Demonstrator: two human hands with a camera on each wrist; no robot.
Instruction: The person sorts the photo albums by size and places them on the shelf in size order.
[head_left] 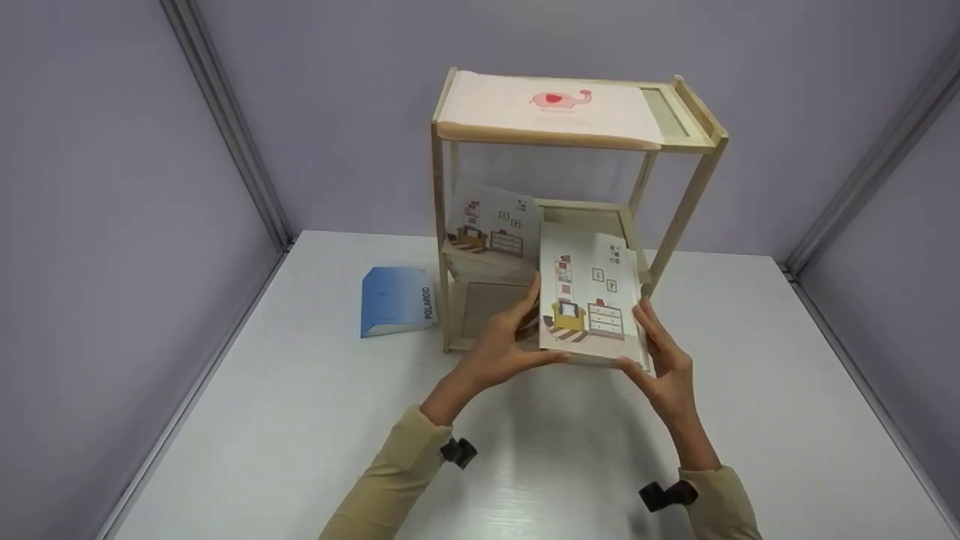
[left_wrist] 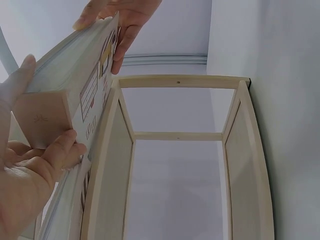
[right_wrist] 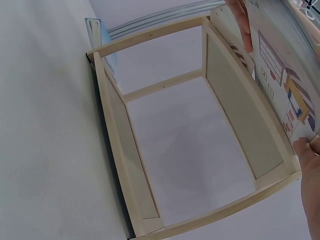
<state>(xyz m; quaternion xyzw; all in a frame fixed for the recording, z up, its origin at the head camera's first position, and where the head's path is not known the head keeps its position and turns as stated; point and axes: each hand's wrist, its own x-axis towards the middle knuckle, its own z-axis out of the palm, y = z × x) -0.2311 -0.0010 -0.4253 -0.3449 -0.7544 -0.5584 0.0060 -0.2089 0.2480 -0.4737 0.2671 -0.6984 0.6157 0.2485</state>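
Observation:
Both hands hold a thick white book (head_left: 592,289) whose cover shows drawings of a yellow armchair and a chest of drawers. My left hand (head_left: 495,349) grips its left side and near edge. At the near right corner, my right hand (head_left: 664,367) grips it from the other side. In the left wrist view the book (left_wrist: 95,70) shows its thick page edges and a tan end. It is tilted at the front of a wooden rack (head_left: 686,214), level with the middle shelf. A similar book (head_left: 495,221) leans on that shelf to its left.
A pale cloth (head_left: 495,101) with a pink elephant covers most of the rack's top. Left of the rack, a blue book (head_left: 394,300) marked POLAROID lies on the white table (head_left: 300,420). The rack's lower shelf (head_left: 480,307) shows beneath the books. Pale walls enclose the table.

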